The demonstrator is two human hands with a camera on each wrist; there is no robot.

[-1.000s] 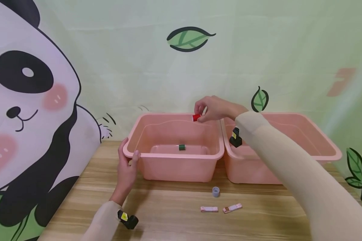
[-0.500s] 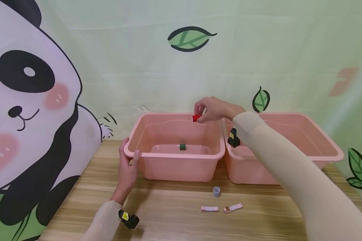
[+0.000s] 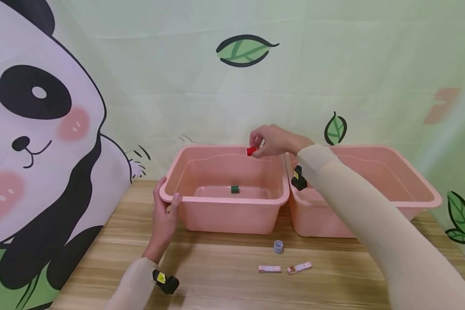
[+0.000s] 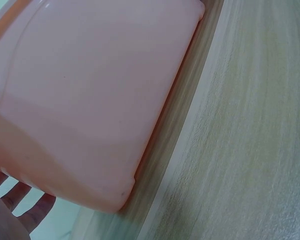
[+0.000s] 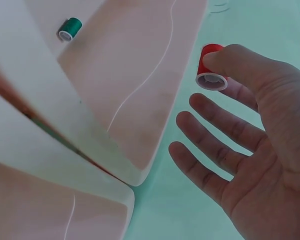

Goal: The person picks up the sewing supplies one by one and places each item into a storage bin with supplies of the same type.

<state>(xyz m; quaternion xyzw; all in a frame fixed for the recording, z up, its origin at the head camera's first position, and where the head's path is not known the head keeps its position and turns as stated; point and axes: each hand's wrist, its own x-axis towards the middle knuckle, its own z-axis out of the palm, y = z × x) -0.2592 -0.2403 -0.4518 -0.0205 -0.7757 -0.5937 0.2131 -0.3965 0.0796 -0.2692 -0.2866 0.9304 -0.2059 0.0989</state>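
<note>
Between thumb and index finger my right hand (image 3: 277, 140) pinches a red thread spool (image 3: 251, 151), held above the back right part of the left pink bin (image 3: 228, 216). In the right wrist view the red spool (image 5: 210, 67) shows its white hollow end, and the other fingers (image 5: 215, 145) are spread apart. A green thread spool (image 3: 234, 189) lies on its side on that bin's floor. My left hand (image 3: 165, 219) grips the front left corner of the same bin's rim, thumb over the edge. In the left wrist view, fingers (image 4: 37, 210) show beside the bin wall.
A second pink bin (image 3: 325, 219) stands against the first on the right, partly covered by my right sleeve. On the wooden table (image 3: 217, 284) in front are a small grey-blue cap-like piece (image 3: 278, 246) and two folded patterned strips (image 3: 269, 269). A printed cloth hangs behind.
Almost nothing differs. The right forearm has shifted very slightly left, while the red spool stays over the left bin and the left hand keeps its grip on the rim.
</note>
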